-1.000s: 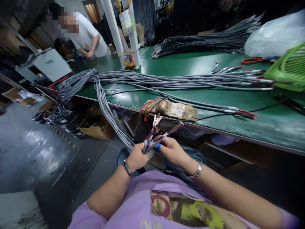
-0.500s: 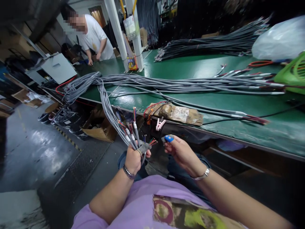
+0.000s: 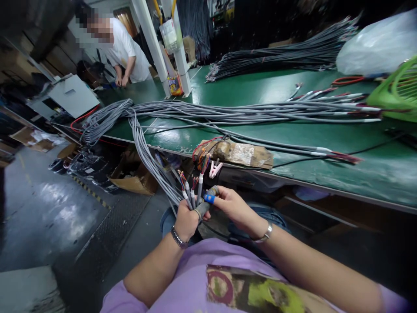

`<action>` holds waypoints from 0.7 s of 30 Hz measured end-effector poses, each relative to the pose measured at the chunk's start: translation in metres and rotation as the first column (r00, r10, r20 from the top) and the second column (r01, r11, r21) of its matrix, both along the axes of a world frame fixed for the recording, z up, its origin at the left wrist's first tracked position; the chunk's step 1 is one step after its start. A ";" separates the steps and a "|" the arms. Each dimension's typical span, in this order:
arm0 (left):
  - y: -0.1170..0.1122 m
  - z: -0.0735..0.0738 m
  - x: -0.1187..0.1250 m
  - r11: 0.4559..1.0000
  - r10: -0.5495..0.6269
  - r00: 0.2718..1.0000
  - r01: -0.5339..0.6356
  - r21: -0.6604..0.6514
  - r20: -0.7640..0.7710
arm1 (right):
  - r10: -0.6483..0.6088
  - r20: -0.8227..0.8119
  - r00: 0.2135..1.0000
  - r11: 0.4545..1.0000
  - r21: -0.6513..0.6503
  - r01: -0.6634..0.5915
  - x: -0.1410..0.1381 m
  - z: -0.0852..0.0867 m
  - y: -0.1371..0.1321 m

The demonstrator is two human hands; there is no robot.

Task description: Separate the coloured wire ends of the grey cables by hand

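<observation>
Left hand (image 3: 187,221): fingers closed in a fist round a fan of grey cable ends (image 3: 193,191), stripped coloured cores pointing up and away from me. Right hand (image 3: 233,206): fingers narrow, blue-taped fingertip (image 3: 209,198) against the ends just above the left fist; cannot tell whether it pinches a single cable.

Handling, my judgement: cables light, jackets limp and fairly slick. The bare cores are thin and easily bent, so hold on the grey jacket below the strip.

Pose: both wrists raised in front of my chest, forearms converging, palms turned inward.

Beyond the fingers: pink clip (image 3: 215,168), taped cardboard block (image 3: 241,153), the cable bundle (image 3: 146,152) climbing onto the green bench (image 3: 247,87). Far left, a co-worker (image 3: 122,48).
</observation>
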State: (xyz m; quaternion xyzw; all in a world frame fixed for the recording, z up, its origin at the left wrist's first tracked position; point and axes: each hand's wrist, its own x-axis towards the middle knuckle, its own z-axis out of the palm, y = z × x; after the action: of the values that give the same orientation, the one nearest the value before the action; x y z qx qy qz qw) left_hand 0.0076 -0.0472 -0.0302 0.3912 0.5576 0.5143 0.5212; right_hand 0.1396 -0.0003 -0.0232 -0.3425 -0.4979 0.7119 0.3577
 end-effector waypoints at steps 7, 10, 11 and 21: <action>0.001 0.001 0.001 0.998 0.065 0.997 -0.065 0.004 0.032 | -0.156 -0.009 0.988 0.985 -0.077 0.155 0.001 -0.011 -0.004; 0.001 0.003 0.001 0.998 0.060 0.997 -0.060 0.004 0.045 | -0.152 -0.039 0.988 0.980 -0.134 0.145 0.000 -0.015 -0.004; 0.000 0.003 0.001 0.998 0.058 0.997 -0.058 0.006 0.044 | -0.140 -0.045 0.989 0.980 -0.145 0.133 -0.001 -0.014 -0.004; -0.002 0.002 0.000 1.000 0.012 1.000 -0.012 0.028 -0.005 | -0.063 -0.009 0.998 0.997 -0.050 0.063 -0.001 0.003 -0.005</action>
State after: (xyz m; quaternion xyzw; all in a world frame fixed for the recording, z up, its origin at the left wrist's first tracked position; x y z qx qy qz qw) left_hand 0.0073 -0.0494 -0.0285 0.3962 0.5540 0.5242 0.5112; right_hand 0.1383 -0.0056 -0.0201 -0.3631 -0.4673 0.7140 0.3741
